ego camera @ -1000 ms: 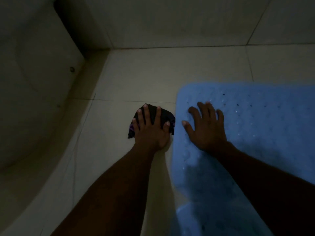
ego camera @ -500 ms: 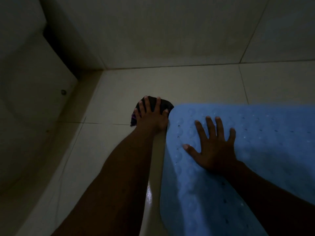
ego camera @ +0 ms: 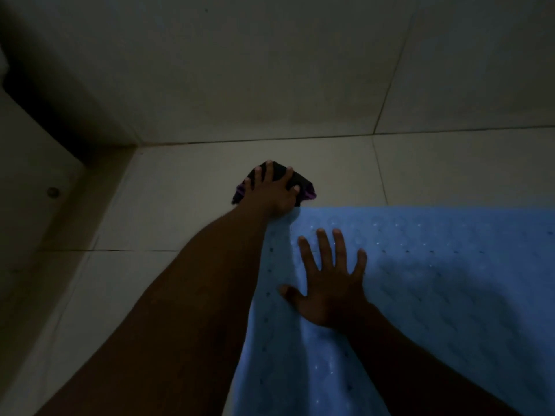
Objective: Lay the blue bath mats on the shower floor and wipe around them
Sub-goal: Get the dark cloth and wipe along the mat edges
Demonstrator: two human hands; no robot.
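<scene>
A blue bath mat [ego camera: 435,280] with small holes and bumps lies flat on the pale tiled shower floor [ego camera: 180,181], filling the right and lower part of the view. My right hand [ego camera: 330,283] rests on it palm down, fingers spread and straight. My left hand [ego camera: 271,190] presses a dark cloth [ego camera: 301,186] with a purple edge flat on the tile just beyond the mat's far left corner. The fingers lie straight over the cloth. Most of the cloth is hidden under that hand.
A tiled wall [ego camera: 270,70] rises right behind the cloth. On the left runs a raised ledge [ego camera: 75,211] with a small round fitting [ego camera: 53,192], and a dark gap [ego camera: 45,109] opens in the corner above it.
My left hand has slid the cloth forward along the mat's left edge to its far corner, near the wall. My right hand stays flat on the mat.
</scene>
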